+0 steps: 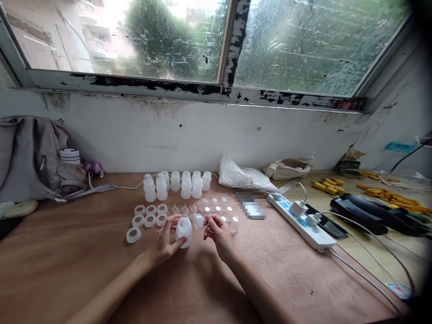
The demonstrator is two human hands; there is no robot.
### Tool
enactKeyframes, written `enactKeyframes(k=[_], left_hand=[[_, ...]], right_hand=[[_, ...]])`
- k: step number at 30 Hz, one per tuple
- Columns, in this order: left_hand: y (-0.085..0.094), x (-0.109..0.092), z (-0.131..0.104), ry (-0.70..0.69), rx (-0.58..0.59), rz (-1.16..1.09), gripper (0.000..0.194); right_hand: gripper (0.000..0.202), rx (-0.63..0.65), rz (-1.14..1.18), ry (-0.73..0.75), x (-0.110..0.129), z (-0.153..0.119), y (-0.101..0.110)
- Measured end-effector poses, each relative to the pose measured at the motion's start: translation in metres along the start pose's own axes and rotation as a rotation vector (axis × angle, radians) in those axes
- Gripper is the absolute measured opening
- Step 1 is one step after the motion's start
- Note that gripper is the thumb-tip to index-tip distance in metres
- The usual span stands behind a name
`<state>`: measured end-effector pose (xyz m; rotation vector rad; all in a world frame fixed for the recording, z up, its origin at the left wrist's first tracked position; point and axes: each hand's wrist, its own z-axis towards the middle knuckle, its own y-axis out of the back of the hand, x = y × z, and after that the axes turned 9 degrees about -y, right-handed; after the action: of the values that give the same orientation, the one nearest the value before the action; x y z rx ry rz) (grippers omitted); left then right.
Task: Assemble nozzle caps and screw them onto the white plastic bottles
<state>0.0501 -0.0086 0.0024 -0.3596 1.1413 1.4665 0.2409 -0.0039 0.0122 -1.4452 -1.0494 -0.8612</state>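
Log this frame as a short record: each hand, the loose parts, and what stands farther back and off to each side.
Left hand: around a translucent white bottle
Right hand: pinching a small clear piece beside that bottle
Left of the bottle: seven translucent rings
Beyond the hands: small clear pointed parts; right of these, clear parts with white spots
Farther back: more bottles
Far left: grey backpack
Right side: white power strip with plugs
Surface: brown tabletop

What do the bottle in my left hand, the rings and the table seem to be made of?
Bottle: probably frosted plastic; it looks milky and translucent. Rings: likely similar smooth plastic, whitish and semi-clear. Table: perhaps wood or veneer, brown with a soft sheen.
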Motion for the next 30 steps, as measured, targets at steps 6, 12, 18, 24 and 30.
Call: enactKeyframes(k=[6, 12, 18, 24, 30], left_hand=[[-0.005, 0.0, 0.001, 0.132, 0.093, -0.169, 0.046], [0.003, 0.0, -0.004, 0.206, 0.105, -0.294, 0.046], [0.004, -0.001, -0.005, 0.249, 0.051, -0.165, 0.037], [0.005, -0.002, -0.005, 0.297, 0.026, -0.152, 0.036], [0.007, 0.001, -0.007, 0.293, 0.027, -0.152, 0.036]], right_hand=[[0.027, 0.053, -0.101, 0.05, 0.016, 0.0, -0.003], [0.024, 0.078, -0.186, 0.048, 0.015, 0.008, 0.009], [0.023, 0.085, -0.265, 0.006, 0.004, 0.007, 0.02], [0.022, 0.089, -0.272, -0.008, 0.003, 0.002, 0.019], [0.018, 0.107, -0.302, 0.003, 0.002, 0.003, 0.021]])
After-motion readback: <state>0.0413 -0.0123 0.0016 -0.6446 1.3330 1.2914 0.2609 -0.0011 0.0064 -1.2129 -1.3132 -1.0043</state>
